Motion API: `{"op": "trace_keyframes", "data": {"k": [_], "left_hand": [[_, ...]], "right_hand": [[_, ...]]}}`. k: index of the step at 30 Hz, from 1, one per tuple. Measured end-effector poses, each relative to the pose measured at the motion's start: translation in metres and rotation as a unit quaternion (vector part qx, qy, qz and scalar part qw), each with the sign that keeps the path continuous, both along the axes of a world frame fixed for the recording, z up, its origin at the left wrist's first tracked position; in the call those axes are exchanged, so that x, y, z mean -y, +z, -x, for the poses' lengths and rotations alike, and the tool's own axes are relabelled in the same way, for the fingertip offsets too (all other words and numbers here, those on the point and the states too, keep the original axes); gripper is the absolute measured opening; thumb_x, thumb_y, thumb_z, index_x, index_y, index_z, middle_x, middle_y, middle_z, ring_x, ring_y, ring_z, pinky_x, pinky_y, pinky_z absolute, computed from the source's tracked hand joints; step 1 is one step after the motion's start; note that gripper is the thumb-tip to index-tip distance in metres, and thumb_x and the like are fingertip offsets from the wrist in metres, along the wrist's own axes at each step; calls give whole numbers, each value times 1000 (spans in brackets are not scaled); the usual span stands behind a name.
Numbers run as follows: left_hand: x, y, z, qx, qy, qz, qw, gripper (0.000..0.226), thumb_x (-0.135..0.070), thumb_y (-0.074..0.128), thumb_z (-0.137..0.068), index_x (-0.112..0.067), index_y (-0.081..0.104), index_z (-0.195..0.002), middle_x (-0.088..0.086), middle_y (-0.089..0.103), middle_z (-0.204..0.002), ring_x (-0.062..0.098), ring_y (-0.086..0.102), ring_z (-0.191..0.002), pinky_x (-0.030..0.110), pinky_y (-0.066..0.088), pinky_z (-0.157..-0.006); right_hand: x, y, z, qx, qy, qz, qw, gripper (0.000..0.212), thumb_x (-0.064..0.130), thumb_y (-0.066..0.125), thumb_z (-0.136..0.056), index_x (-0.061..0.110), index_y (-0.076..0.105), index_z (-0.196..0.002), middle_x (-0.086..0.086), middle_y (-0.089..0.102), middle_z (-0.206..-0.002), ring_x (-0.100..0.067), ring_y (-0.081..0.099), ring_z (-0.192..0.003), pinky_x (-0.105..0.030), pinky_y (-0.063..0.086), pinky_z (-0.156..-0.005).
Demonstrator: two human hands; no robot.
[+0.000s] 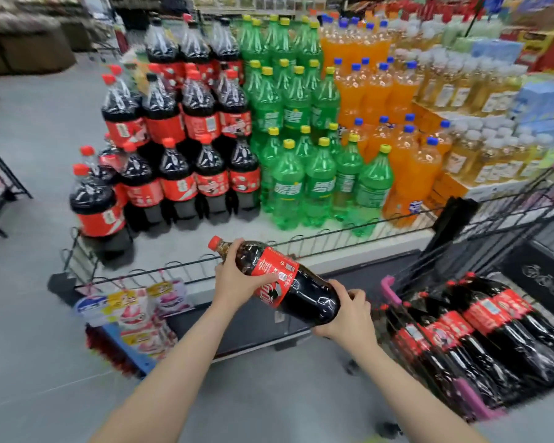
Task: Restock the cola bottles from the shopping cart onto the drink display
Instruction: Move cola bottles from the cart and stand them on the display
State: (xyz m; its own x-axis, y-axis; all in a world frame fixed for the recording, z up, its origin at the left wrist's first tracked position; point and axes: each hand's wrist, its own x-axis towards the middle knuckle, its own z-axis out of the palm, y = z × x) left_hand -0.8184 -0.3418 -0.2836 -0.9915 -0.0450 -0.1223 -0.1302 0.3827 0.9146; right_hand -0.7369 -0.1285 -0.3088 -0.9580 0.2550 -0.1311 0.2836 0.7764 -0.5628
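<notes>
A bare strip of the display shelf lies open in front of the stacked cola bottles, reachable over the low wire rail, while green bottles wall its right and the shopping cart blocks the near right.

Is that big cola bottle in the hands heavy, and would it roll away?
Probably heavy: the cola bottle looks full, and both the left hand and right hand hold it. It lies tilted sideways; being round, it would likely roll if laid down.
</notes>
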Motion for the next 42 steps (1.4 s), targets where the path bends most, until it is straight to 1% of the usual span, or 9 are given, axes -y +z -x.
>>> {"op": "trace_keyframes", "data": {"k": [9,15,18,20,24,28,30,39,42], "left_hand": [[129,25,30,-43,75,-26,996,92,-47,86,-54,-49,34,-131,8,41,-127,21,44,-106,31,40,-94],[169,57,82,-156,167,-58,972,84,-56,50,-87,-42,-6,-147,13,52,-132,25,50,-119,39,38,-102],[180,78,118,-132,231,-97,959,59,-42,38,-99,-19,19,-149,7,49,-137,23,45,-124,31,31,-103],[188,90,147,-108,252,-169,947,39,-42,39,-98,-16,43,-128,8,55,-129,28,50,-121,39,34,-107],[192,107,180,-146,245,-247,926,18,-33,39,-99,-16,46,-101,2,66,-100,21,63,-97,40,49,-91],[187,129,198,-240,186,-128,944,29,-31,40,-99,-7,56,-101,-5,65,-93,-3,59,-91,17,44,-90],[182,138,208,-281,125,-63,949,24,-22,44,-98,-2,56,-104,-9,61,-88,-18,53,-80,-1,36,-75],[224,102,246,-262,-31,79,961,12,-16,60,-90,-13,55,-101,-2,62,-81,6,56,-71,17,42,-69],[243,104,264,-274,-20,31,961,9,-10,52,-94,-15,58,-90,-5,64,-69,7,58,-62,25,45,-66]], "right_hand": [[128,12,43,-24,23,20,999,101,36,81,-49,38,32,-138,-7,35,-124,-32,38,-119,-42,44,-95],[163,13,103,-89,52,67,992,103,39,84,-42,37,37,-134,-5,39,-112,-29,43,-113,-37,44,-94],[170,17,140,-120,75,79,987,103,37,87,-42,34,40,-134,-3,38,-109,-28,43,-111,-36,43,-94],[174,21,165,-142,90,82,982,103,37,88,-41,33,41,-133,-2,38,-109,-26,44,-110,-36,43,-94],[182,26,207,-150,115,101,977,104,36,88,-41,35,38,-133,-1,36,-107,-25,44,-108,-35,44,-95],[203,27,242,-91,133,145,976,112,36,88,-44,37,28,-139,-4,39,-112,-26,47,-111,-36,44,-98],[218,33,261,-92,161,154,971,116,37,88,-44,39,25,-141,-2,45,-118,-20,47,-112,-37,44,-98],[294,44,326,-99,208,246,942,93,20,91,-51,23,45,-131,14,59,-113,-7,55,-108,-21,43,-88],[318,21,332,-77,200,250,944,82,22,87,-52,24,48,-124,12,61,-107,-6,57,-99,-18,46,-84]]}}
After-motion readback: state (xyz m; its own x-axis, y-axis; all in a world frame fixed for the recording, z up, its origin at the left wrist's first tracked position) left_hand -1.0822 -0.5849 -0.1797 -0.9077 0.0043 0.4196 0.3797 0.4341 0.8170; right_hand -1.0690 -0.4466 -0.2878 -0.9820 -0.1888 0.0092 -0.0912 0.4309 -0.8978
